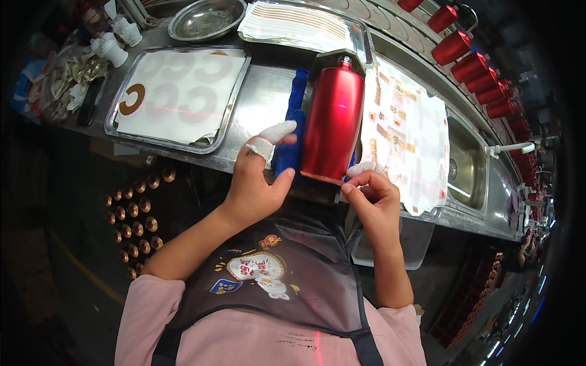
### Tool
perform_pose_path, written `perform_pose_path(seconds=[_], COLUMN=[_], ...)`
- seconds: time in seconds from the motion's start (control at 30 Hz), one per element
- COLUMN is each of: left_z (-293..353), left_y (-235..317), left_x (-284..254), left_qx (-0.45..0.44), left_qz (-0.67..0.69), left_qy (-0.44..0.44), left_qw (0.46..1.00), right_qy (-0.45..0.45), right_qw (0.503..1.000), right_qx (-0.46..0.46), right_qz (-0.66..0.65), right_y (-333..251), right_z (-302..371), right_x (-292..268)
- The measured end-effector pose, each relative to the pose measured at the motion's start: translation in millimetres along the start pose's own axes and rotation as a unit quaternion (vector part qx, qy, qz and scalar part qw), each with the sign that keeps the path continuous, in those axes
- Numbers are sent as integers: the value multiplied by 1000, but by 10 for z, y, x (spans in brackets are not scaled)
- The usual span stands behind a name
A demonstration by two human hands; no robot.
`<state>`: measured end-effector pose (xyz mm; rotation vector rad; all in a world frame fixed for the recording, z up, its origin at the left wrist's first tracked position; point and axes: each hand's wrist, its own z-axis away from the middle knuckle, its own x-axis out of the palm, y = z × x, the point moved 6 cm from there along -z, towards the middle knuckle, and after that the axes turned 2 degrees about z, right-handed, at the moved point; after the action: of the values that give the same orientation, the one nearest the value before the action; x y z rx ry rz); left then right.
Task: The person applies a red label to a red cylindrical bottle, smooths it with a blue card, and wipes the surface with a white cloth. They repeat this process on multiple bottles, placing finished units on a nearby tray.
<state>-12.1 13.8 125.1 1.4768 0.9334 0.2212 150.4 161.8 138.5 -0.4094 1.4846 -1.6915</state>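
A shiny red metal bottle [332, 116] lies in front of me on a dark stand, its neck pointing away and its base toward me. Blue cloth [297, 116] shows along its left side. My left hand [259, 171] hovers just left of the bottle, fingers apart and holding nothing; white fabric covers the index finger. At the bottle's lower right edge, my right hand [373, 198] pinches thumb and index finger together beside the base rim. A white covering is on one of its fingers too. Whatever sits between the fingertips is too small to make out.
A metal tray [231, 110] at left bears white paper with C-shaped decals. Printed decal sheets [415, 146] lie at right, before a sink [470, 165] with a white tap [513, 147]. Behind are a steel bowl [204, 21] and stacked strips [296, 27]. Red bottles [452, 47] hang along the right.
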Motion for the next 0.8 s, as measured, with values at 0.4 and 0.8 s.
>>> perform_pose_path(seconds=[0.4, 0.8], left_z=[-45, -49], left_y=[-90, -186], left_x=[178, 350], left_qx=[55, -9], left_qz=[40, 127], left_qy=[-96, -67], left_qw=[993, 990], right_qy=[-6, 4], right_qw=[995, 994], right_qx=[63, 62], right_qz=[-75, -92], right_y=[98, 133], right_z=[24, 70], right_x=[-57, -89])
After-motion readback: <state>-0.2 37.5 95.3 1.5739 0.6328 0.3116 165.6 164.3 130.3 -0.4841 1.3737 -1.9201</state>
